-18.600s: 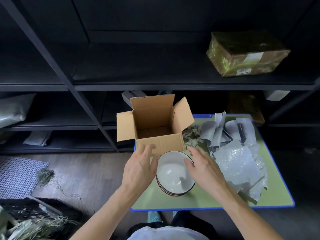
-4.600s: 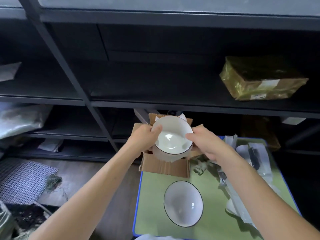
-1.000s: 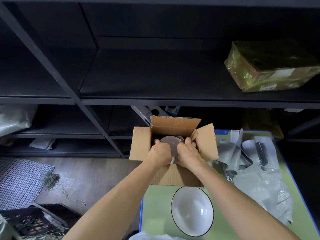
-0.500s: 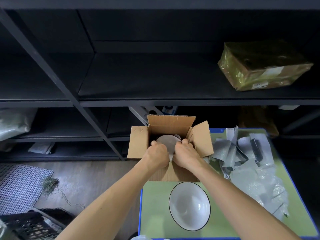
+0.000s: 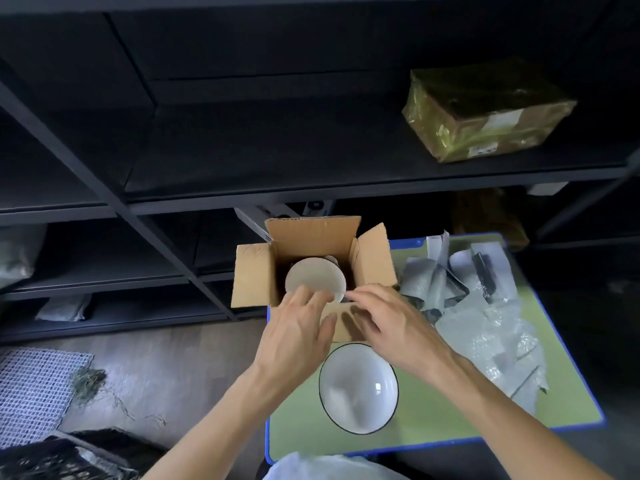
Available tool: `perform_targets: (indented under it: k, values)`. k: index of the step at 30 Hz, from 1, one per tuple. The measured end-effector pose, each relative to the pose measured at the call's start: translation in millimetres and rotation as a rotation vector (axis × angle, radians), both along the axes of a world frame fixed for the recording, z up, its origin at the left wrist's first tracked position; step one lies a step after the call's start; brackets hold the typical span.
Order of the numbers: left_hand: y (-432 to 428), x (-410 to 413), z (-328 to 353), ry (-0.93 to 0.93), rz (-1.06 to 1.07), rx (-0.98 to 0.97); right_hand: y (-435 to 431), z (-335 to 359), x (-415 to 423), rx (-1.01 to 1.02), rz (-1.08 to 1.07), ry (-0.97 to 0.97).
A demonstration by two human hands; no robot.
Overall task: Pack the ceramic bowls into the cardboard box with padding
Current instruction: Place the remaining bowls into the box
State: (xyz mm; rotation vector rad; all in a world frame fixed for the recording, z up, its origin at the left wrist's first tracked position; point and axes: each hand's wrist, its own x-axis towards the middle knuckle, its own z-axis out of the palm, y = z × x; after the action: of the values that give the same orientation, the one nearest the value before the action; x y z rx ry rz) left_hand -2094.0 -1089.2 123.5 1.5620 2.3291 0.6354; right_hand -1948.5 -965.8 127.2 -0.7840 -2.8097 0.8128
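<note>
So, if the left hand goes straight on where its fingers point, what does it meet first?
Probably the bowl inside the cardboard box: the fingers of the left hand point at its near rim, perhaps touching it; depth is unclear.

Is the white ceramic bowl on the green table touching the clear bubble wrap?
Apart. Head view shows bare green table between white ceramic bowl and bubble wrap.

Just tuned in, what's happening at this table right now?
A person is filling an open brown cardboard box at the far end of a green, blue-edged table. One white, dark-rimmed ceramic bowl sits inside the box. The left hand and right hand hover at its near edge, fingers loose, apparently gripping nothing. A second matching bowl waits on the table before the box, unpacked, with clear bubble wrap and grey foam sheets piled to its right.
</note>
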Motion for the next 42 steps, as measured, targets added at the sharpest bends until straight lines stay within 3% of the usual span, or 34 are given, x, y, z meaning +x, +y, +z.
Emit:
perform_targets:
  k: [9,13,20,26,31,39,42]
  values:
    - [18.5,68.6,-15.3,-0.144,-0.205,0.009,6.6,-35.1,87.0,-0.037,-0.219,-0.115]
    - [45.8,97.9,-30.9,-0.11,-0.339,-0.032,17.3,-58.6,125.8,-0.07,-0.346,-0.239]
    - [110.3,128.0,-72.3,0.049,-0.424,-0.283,36.9,-76.6,183.8,-0.113,-0.565,-0.385]
    - [150.2,144.7,-93.6,0.127,-0.411,-0.375,58.8,-84.1,208.2,-0.106,-0.608,-0.458]
    - [167.3,158.1,-107.0,0.204,-0.343,-0.413,70.1,-90.5,216.5,0.0,-0.725,-0.332]
    - [176.9,171.0,-115.4,0.154,-0.254,-0.348,81.9,-109.8,213.6,0.0,-0.755,-0.45]
    - [175.9,169.3,-115.9,0.121,-0.263,-0.327,82.0,-110.2,210.9,0.074,-0.803,-0.398]
